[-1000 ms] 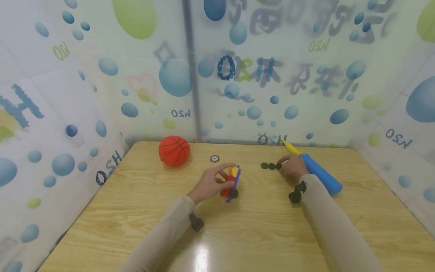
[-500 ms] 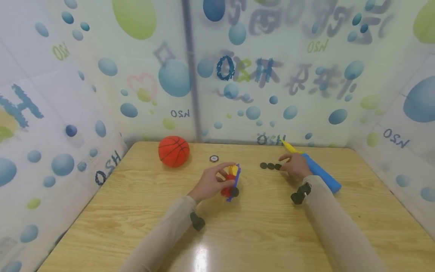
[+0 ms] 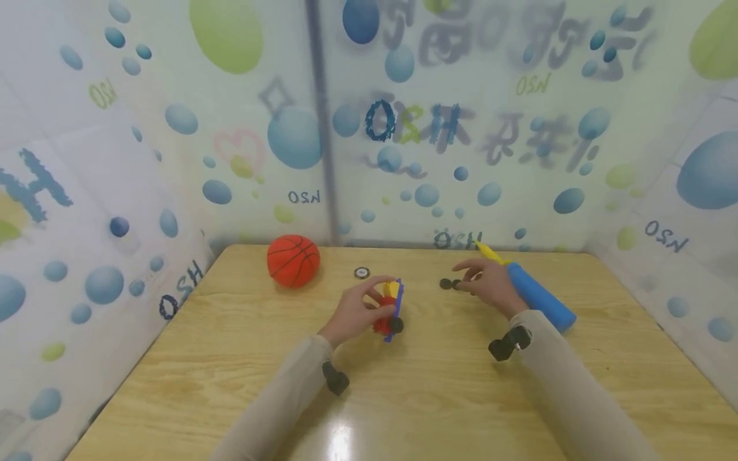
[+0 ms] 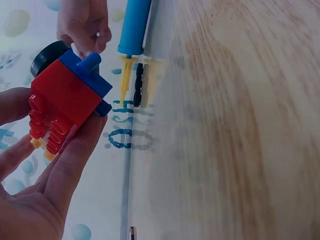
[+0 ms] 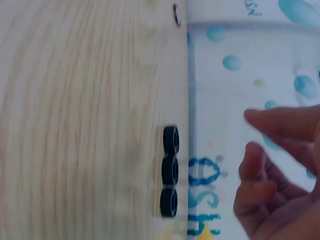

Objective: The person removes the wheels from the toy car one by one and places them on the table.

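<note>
- Left hand (image 3: 354, 312): grasping a block toy (image 4: 67, 95), thumb on one side and fingers on the other
- Toy location: in the left hand, around the middle of the table (image 3: 323, 410); tilted, with its blue base (image 4: 86, 72) toward the right; contact with the table top cannot be told
- Toy make-up: red body, blue base, yellow part at its far end, one black wheel (image 4: 48, 58) visible at the near end
- Right hand (image 3: 489, 282): released, holding nothing; foremost fingertips apart with a gap between them, other fingers loosely bent
- Right hand position: near the loose wheels (image 5: 170, 171) and hiding part of their row in the head view; apart from them in the right wrist view
- Loose wheels: three, black, side by side in a touching row, toward the far edge of the table
- Blue cylinder (image 3: 542, 297): lying slantwise just beyond the right hand, yellow nozzle (image 3: 489, 252) pointing to the far edge
- Red ball (image 3: 293, 261): far left part of the table, dark seam lines
- Small round disc (image 3: 361, 273): pale centre, dark rim; flat on the table between ball and loose wheels
- Wall (image 3: 230, 214) behind: printed with blue and green spots and lettering
</note>
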{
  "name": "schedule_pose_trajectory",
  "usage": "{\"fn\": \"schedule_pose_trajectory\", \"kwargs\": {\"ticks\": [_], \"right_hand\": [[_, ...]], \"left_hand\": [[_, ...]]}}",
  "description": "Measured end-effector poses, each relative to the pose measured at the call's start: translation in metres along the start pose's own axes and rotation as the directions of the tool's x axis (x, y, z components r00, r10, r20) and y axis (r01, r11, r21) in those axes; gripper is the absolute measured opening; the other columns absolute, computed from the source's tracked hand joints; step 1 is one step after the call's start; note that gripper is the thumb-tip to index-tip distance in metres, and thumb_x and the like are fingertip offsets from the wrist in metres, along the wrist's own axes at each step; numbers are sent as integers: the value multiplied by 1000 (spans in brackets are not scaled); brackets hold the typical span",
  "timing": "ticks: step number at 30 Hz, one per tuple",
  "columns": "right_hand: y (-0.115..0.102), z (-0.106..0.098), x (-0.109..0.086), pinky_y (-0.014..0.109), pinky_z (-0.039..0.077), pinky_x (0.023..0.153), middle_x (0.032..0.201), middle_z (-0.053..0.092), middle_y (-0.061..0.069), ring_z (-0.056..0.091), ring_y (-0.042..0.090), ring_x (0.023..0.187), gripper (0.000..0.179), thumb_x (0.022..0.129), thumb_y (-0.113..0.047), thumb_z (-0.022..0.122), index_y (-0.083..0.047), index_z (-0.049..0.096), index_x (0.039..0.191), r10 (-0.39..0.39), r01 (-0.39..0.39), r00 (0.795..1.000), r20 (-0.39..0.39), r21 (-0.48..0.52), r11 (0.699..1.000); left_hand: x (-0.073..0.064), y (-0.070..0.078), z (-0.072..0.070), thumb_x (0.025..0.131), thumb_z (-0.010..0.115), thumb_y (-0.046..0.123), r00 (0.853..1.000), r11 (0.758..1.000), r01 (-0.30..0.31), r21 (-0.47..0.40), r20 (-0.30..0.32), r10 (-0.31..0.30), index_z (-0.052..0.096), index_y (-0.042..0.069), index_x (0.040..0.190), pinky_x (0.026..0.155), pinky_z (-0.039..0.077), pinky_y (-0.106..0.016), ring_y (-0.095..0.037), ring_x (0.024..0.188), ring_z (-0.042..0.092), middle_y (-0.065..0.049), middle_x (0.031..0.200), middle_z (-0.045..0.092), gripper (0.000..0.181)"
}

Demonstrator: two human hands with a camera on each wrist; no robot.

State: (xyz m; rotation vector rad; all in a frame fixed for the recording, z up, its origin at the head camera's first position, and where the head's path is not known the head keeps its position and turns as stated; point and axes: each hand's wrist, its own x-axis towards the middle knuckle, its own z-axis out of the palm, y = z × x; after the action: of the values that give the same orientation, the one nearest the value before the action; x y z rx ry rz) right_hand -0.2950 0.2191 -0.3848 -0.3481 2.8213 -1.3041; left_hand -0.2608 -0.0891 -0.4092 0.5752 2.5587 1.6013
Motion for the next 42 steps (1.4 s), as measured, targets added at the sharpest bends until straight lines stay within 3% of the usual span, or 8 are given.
{"fn": "schedule_pose_trajectory", "kwargs": {"ticks": [4,8,11,16,22,31,42], "right_hand": [[-10,18,1,39,55,64,90,68,14,67,32,77,33,89,-8,74,-8,70,121,-173,170,984,37,58,984],[-18,38,2,27,51,60,86,68,8,63,16,68,29,88,-9,75,-10,73,117,-303,298,946,117,62,953],[-23,49,0,26,52,61,89,69,9,61,11,68,28,89,-8,74,-8,72,117,-344,333,920,186,88,939],[-29,60,-5,30,56,71,98,70,17,64,14,79,28,90,-7,72,-7,72,118,-374,337,886,275,174,925],[-35,67,-8,31,57,69,98,71,12,63,12,80,29,88,-13,76,-10,73,116,-434,390,852,294,197,899],[-40,76,-12,30,57,66,103,72,8,63,12,79,33,83,-12,82,-13,74,115,-433,394,867,247,194,899],[-45,83,-14,26,55,62,97,73,0,61,8,73,31,79,-22,86,-18,75,107,-444,424,882,157,146,894]], "left_hand": [[0,-1,1,88,77,19,1000,1000,12,-12,-15,-12,57,32,138,65,61,-30,-20,76,71,-16,107,65,55],[1,-4,3,88,78,20,999,1000,4,8,-33,-4,58,30,136,66,60,-31,-26,89,70,-16,107,67,53],[2,-3,4,88,78,21,999,1000,0,28,-43,2,58,29,136,68,60,-30,-30,98,68,-15,106,68,53],[2,0,4,88,77,20,998,999,23,34,-51,-22,57,29,137,68,60,-30,-31,98,67,-14,106,68,53],[4,2,4,89,76,18,998,999,35,12,-47,-34,55,27,139,65,61,-29,-25,89,71,-16,107,67,55],[8,2,4,90,75,18,995,998,65,-3,-71,-65,56,27,138,64,61,-28,-22,90,70,-17,109,69,52],[10,2,3,91,74,19,991,992,109,-57,-67,-113,55,27,137,64,62,-30,-20,85,69,-18,109,68,51]]}}
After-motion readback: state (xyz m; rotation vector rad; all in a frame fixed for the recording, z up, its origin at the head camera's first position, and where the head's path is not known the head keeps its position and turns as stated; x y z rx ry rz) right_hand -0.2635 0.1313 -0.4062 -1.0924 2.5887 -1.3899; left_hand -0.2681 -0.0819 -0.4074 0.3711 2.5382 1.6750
